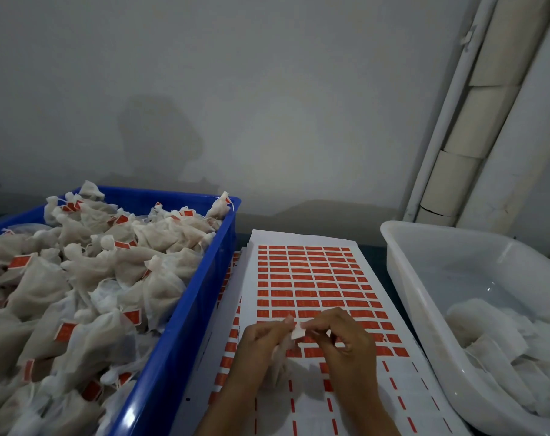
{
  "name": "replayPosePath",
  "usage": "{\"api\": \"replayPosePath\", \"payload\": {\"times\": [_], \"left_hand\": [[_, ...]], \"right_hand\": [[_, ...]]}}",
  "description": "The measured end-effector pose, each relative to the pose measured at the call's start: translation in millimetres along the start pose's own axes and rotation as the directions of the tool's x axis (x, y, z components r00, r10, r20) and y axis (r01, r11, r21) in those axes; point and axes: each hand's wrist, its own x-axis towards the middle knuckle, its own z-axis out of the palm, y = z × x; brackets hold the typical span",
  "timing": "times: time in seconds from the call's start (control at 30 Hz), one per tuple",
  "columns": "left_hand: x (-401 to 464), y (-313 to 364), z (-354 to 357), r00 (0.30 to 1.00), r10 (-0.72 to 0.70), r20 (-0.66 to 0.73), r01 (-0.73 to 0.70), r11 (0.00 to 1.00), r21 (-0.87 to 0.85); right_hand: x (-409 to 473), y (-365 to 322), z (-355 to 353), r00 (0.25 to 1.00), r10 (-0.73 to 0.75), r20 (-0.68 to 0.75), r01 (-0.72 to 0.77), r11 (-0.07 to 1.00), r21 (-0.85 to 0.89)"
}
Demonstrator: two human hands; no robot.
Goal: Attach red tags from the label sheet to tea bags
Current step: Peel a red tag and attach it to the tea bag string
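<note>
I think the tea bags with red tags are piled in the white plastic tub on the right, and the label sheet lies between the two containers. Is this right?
Not quite. The head view shows the tea bags with red tags piled in the blue plastic crate on the left. The label sheet of red tags does lie between the two containers.

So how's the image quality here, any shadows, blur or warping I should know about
Head view: dim, flat light; a soft shadow falls on the grey wall; wide-angle warping tilts the pipes at right; both hands look slightly soft; a small glint shows in the white tub.
</note>
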Motion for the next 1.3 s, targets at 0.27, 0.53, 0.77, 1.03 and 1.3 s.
{"api": "replayPosePath", "payload": {"times": [0.27,0.53,0.77,1.03,1.3], "left_hand": [[-1.7,-0.2,-3.5,0.999,-0.032,-0.035,0.036,0.994,0.105],[2.9,-2.1,-3.1,0.995,-0.015,-0.100,0.027,0.992,0.122],[4.5,-2.8,-1.9,0.992,-0.025,-0.126,0.037,0.995,0.097],[3.2,-2.6,-3.2,0.995,0.039,-0.092,-0.023,0.986,0.167],[3.6,-5.5,-4.2,0.994,0.100,-0.037,-0.090,0.974,0.210]], "right_hand": [[0.6,-0.7,0.7,0.996,0.003,-0.085,0.001,0.999,0.045],[-0.4,5.9,1.9,0.998,-0.055,0.018,0.055,0.998,0.026],[1.8,8.9,1.2,0.988,-0.126,0.088,0.127,0.992,-0.006],[-2.7,4.1,5.6,0.958,0.193,0.213,-0.241,0.943,0.231],[-5.3,4.9,7.6,0.906,0.316,0.280,-0.396,0.867,0.303]]}}
